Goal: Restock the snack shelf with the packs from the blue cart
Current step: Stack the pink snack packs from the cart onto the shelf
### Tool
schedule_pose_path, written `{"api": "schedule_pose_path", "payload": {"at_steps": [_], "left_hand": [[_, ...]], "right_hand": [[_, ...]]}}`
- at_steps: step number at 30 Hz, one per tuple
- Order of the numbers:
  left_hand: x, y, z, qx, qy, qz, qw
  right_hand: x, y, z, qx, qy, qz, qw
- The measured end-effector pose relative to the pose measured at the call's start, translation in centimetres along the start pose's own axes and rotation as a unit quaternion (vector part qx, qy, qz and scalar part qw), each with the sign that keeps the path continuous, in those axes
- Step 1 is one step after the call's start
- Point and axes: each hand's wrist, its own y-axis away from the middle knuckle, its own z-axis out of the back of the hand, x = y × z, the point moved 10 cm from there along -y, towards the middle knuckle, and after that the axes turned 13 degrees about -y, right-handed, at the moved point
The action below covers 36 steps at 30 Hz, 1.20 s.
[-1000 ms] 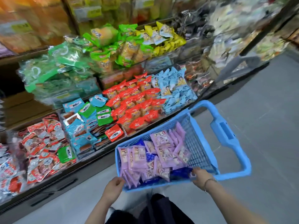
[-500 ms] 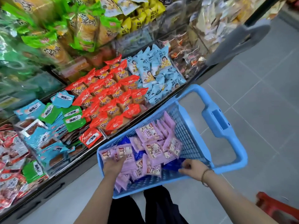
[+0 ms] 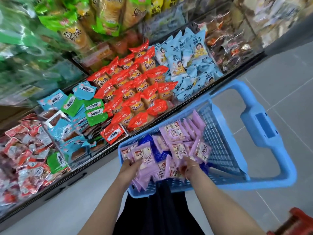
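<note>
Barely started tbh: the purple packs (image 3: 176, 133) all sit heaped in the blue cart (image 3: 271, 126) beside the snack shelf (image 3: 101, 150), none up there that I can see, left hand (image 3: 130, 164) curled round a bunch, right hand (image 3: 188, 164) buried in the pile, grip too blurry to call.

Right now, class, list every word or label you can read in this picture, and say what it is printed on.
"奶芙" on the purple packs in the blue cart.
"碱水面包丁", as best it reads, on the light blue packs.
Orange packs: stylised characters, too blurred to read.
Green and blue flat packs: labels too small to read.
Yellow bags above: blurred.
</note>
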Motion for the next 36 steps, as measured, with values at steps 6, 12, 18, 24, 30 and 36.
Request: {"api": "schedule_pose_path", "payload": {"at_steps": [6,12,18,24,30,36], "left_hand": [[0.4,2.3,-0.4,-0.007,0.097,0.029,0.995],[-1.9,4.9,-3.4,0.022,0.155,0.023,0.987],[-3.5,6.3,-4.0,0.033,0.064,-0.015,0.997],[-2.1,5.1,-1.7,0.003,0.144,-0.028,0.989],[1.4,4.7,1.9,-0.041,0.222,-0.019,0.974],[4.8,4.8,3.8,-0.068,0.271,-0.010,0.960]], "right_hand": [[0.1,3.8,-1.5,0.102,-0.094,-0.030,0.990],[-1.9,8.7,-3.9,0.221,0.074,0.049,0.971],[-1.7,11.5,-5.9,0.235,0.310,0.219,0.895],[2.0,8.5,-5.0,0.201,0.421,0.228,0.855],[4.3,3.8,-3.9,0.123,0.715,0.297,0.621],[1.6,0.3,-4.6,0.105,0.813,0.294,0.491]]}}
